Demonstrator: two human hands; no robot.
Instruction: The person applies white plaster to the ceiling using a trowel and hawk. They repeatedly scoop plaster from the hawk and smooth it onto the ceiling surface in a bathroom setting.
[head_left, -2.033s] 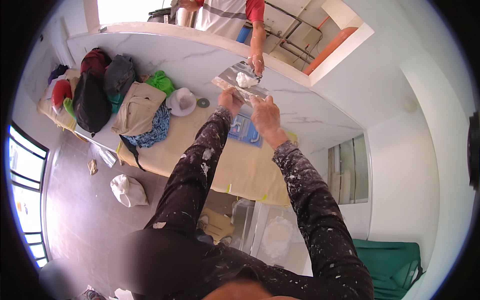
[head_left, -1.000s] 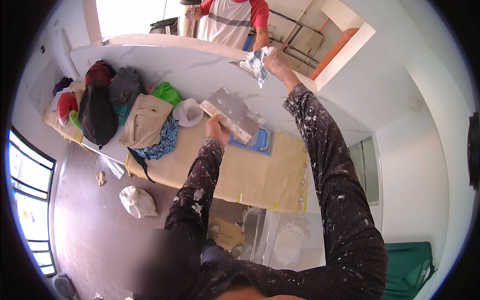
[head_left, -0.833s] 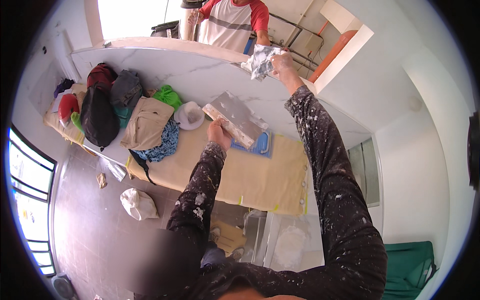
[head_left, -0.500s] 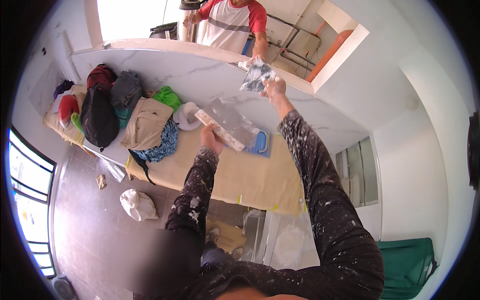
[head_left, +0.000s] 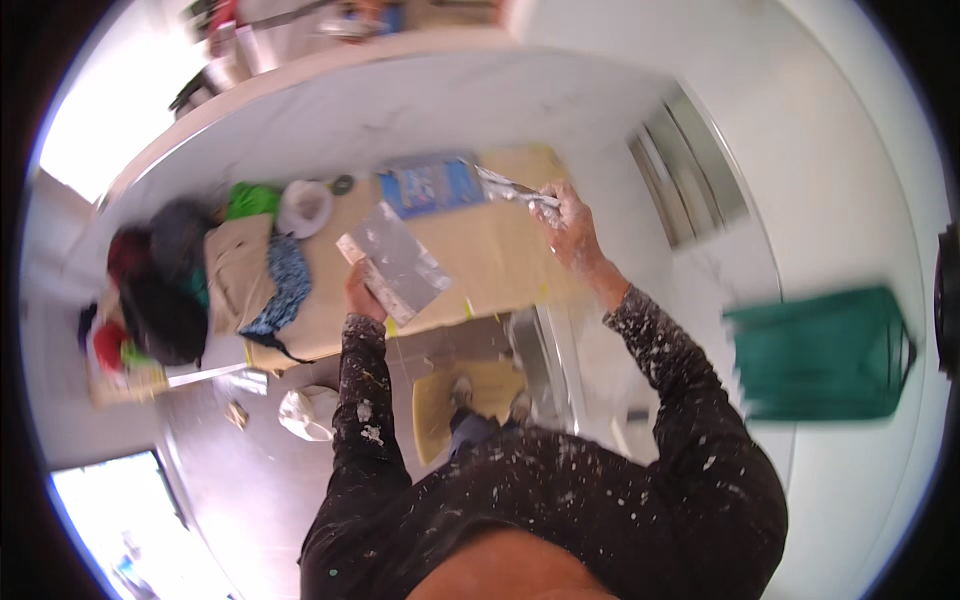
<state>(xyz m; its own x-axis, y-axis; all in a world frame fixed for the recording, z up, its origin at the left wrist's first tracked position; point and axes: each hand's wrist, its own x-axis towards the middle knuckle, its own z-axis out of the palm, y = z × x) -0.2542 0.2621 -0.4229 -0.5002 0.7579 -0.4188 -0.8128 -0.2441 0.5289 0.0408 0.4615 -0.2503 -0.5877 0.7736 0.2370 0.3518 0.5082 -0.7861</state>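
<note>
My left hand (head_left: 365, 290) is closed on the wooden grip of a flat, rectangular metal plastering plate (head_left: 398, 252), its face lightly smeared. My right hand (head_left: 572, 228) is closed on a putty knife (head_left: 515, 192) caked with white compound and held out level, pointing left, over the right part of the cloth-covered bench (head_left: 518, 255). Behind the plate and knife lies a blue plastic case (head_left: 430, 185) on the bench. The picture is blurred, so the knife's handle is hard to make out. My sleeves are spattered with white.
A pile of bags and clothes (head_left: 165, 300) and a white hat (head_left: 305, 210) sit at left. A marbled ledge (head_left: 430, 100) runs behind, below an opening with blurred shapes. A yellow board (head_left: 445, 420) is under my feet. A green bag (head_left: 815, 350) is at right, a white sack (head_left: 305, 413) on the floor.
My view has swung downward. My right hand has come down from the opening with the knife. The co-worker, whose hand was near it, is now mostly out of view or blurred.
</note>
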